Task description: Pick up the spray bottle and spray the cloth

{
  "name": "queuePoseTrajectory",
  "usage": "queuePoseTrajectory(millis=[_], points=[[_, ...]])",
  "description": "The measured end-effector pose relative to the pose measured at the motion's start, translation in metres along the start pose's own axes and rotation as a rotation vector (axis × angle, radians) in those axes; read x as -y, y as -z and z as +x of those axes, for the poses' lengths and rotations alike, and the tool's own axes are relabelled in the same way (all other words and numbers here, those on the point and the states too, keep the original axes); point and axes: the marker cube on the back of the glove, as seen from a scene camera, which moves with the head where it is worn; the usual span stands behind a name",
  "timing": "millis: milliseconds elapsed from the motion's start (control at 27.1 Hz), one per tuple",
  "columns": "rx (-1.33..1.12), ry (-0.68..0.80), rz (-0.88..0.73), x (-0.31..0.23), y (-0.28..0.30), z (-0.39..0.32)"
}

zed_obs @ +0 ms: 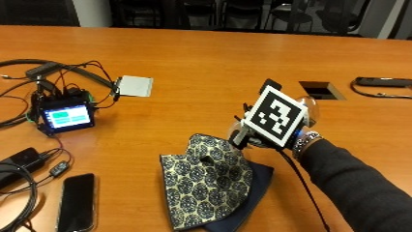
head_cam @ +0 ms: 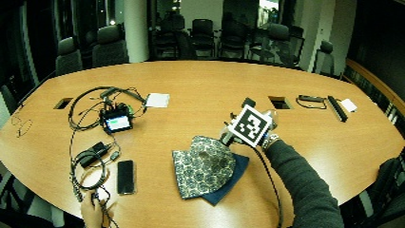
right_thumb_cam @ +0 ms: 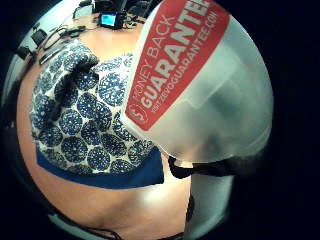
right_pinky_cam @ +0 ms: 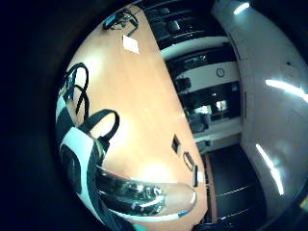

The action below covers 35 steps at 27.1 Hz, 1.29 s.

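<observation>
We see the person's gloved right hand (zed_obs: 260,133) raised just above the orange-brown table (zed_obs: 212,63), at the near-right edge of the cloth (zed_obs: 206,179), with a dark sleeve (zed_obs: 354,179) reaching in from the right. From the outside view the hand is largely covered, so we cannot make out the fingers there; a bit of clear plastic shows behind it, and the thumb-side palm view is filled by the spray bottle (right_thumb_cam: 200,85), a translucent white body with a red label reading "MONEY BACK GUARANTEE", pressed close to the palm. We take the grip to be closed around that bottle, which is lifted off the table beside the cloth (the nozzle itself is not visible to us). The cloth, white with a blue round pattern and a plain dark blue underside showing along its edges, lies rumpled and partly folded on the table directly below and beside the bottle. Well apart on the left side of the table we see a small device with a lit screen (zed_obs: 64,117) amid black cables (zed_obs: 38,72), a dark phone (zed_obs: 77,201) lying flat near the front edge, and a white pad (zed_obs: 135,86) just beside the cables. A rectangular cutout (zed_obs: 322,90) sits in the table beyond the hand.
</observation>
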Motion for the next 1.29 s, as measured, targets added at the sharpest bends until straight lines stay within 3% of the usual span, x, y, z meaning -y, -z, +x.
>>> queuePoseTrajectory(millis=[295, 627, 997, 1292], points=[[0.076, -0.081, -0.002, -0.001, 0.005, 0.001], [0.227, -0.343, 0.172, 0.018, 0.053, 0.029], [0.730, -0.628, 0.448, 0.070, 0.118, 0.037], [1.133, -0.815, 0.511, 0.094, 0.102, 0.004]])
